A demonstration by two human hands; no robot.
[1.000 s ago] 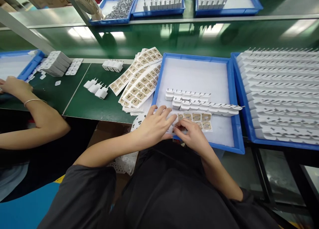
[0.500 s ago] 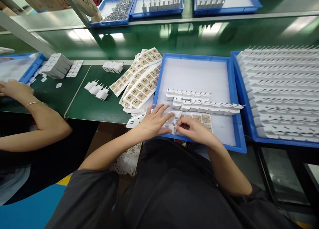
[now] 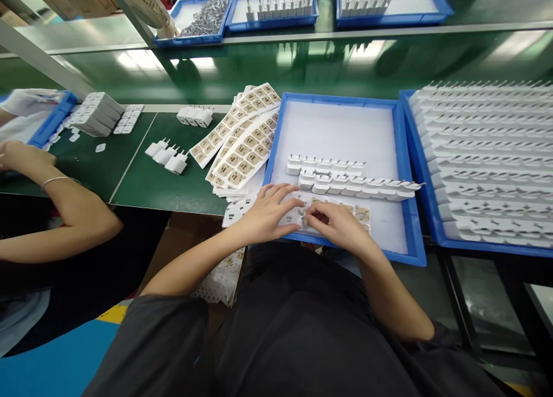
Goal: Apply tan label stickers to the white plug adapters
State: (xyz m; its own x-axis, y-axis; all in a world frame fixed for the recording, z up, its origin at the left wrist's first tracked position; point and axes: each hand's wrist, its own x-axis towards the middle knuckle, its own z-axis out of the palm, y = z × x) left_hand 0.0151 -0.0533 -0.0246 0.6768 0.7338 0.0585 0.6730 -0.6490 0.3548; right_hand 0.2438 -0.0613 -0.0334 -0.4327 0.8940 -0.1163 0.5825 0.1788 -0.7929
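My left hand (image 3: 273,212) lies with fingers spread over the left part of a sticker sheet (image 3: 362,214) at the front of a blue-rimmed tray (image 3: 401,137). Thumb and forefinger of my right hand (image 3: 330,221) are pinched together at the middle of that sheet; whatever is between them is too small to make out. Tan labels show on the sheet's right part, while its left part looks white with small cut-outs. Just behind my hands stand two rows of white plug chargers (image 3: 358,185), pins up.
Left of the tray lies a fanned pile of sticker sheets (image 3: 246,149). Loose chargers (image 3: 166,155) stand farther left. A full tray of chargers (image 3: 496,161) adjoins on the right. A co-worker's arm (image 3: 64,195) reaches in at the left. Metal parts (image 3: 209,16) fill a tray behind.
The sticker sheet has shifted slightly right under my hands. My right hand stays pinched at its middle. At the far left, a co-worker's gloved hand has come into view over the tray.
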